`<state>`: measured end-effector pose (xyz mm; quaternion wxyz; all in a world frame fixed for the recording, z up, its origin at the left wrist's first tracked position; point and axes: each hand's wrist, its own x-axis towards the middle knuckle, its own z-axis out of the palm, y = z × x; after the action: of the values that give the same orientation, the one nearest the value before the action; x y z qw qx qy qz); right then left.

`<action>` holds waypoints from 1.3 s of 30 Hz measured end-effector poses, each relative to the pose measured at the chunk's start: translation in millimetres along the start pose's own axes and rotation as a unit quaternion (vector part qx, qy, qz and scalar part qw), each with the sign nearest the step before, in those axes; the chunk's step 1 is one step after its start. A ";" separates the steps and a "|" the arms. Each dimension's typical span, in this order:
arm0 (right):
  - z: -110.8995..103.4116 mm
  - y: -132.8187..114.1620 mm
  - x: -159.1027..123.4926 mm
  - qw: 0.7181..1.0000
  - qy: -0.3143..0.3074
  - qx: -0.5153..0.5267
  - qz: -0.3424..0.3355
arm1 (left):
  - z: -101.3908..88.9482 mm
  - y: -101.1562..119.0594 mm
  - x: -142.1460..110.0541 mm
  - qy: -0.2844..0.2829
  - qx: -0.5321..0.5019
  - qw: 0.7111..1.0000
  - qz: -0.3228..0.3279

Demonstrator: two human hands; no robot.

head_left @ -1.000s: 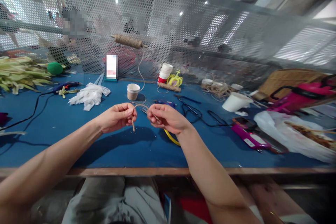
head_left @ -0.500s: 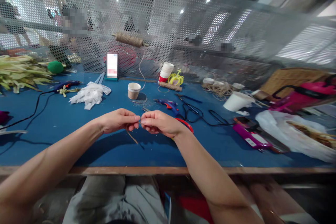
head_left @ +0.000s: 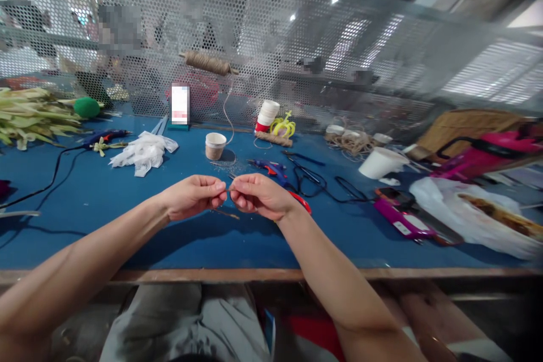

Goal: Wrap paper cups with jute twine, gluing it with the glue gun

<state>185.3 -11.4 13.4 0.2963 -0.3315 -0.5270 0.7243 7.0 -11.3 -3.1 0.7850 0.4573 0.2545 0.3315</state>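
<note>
My left hand (head_left: pixel 199 197) and my right hand (head_left: pixel 259 195) meet above the blue tabletop, fingertips almost touching. Both are closed in a pinch on a thin brown strand (head_left: pixel 228 214), whose loose tail shows below the fingers. Whether it is twine or a dried plant strip, I cannot tell. Red-handled scissors (head_left: pixel 302 202) lie partly hidden under my right hand and wrist. Just beyond the hands are a blue glue gun (head_left: pixel 274 169) and a paper cup (head_left: pixel 215 147) with a brown lower part.
Crumpled white plastic (head_left: pixel 146 150), another glue gun (head_left: pixel 108 137) and pale husks (head_left: pixel 36 116) lie left. A twine spool (head_left: pixel 207 62) hangs on the mesh panel. Rightward are black-handled pliers (head_left: pixel 307 172), a white roll (head_left: pixel 380 163), a purple device (head_left: pixel 399 219) and a plastic bag (head_left: pixel 441 198).
The brown strand's tail hung down steeply and now lies flatter, reaching to the right. My fingertips have parted very slightly. The whole view has shifted a little.
</note>
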 end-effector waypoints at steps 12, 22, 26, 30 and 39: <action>-9.3 -0.6 2.7 0.997 0.071 -0.033 -0.024 | -5.1 0.4 1.6 -0.005 0.002 1.000 -0.009; -7.4 0.8 3.6 0.989 0.086 -0.022 -0.115 | -4.7 -0.8 3.8 -0.014 -0.077 0.996 0.046; -15.1 1.8 4.2 0.987 0.044 -0.025 -0.153 | -6.0 2.1 5.8 0.002 -0.154 0.984 0.094; -12.3 7.0 7.3 0.987 -0.001 0.011 -0.160 | -6.2 1.3 6.5 0.040 -0.182 0.976 0.113; -4.6 11.1 10.6 0.978 -0.001 0.083 -0.192 | -1.1 -3.4 4.6 -0.003 -0.146 0.981 0.128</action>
<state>181.6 -3.5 -0.1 0.4556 -0.1977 -0.5196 0.6953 10.2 -8.5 -7.0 0.7953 0.3674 0.1402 0.4613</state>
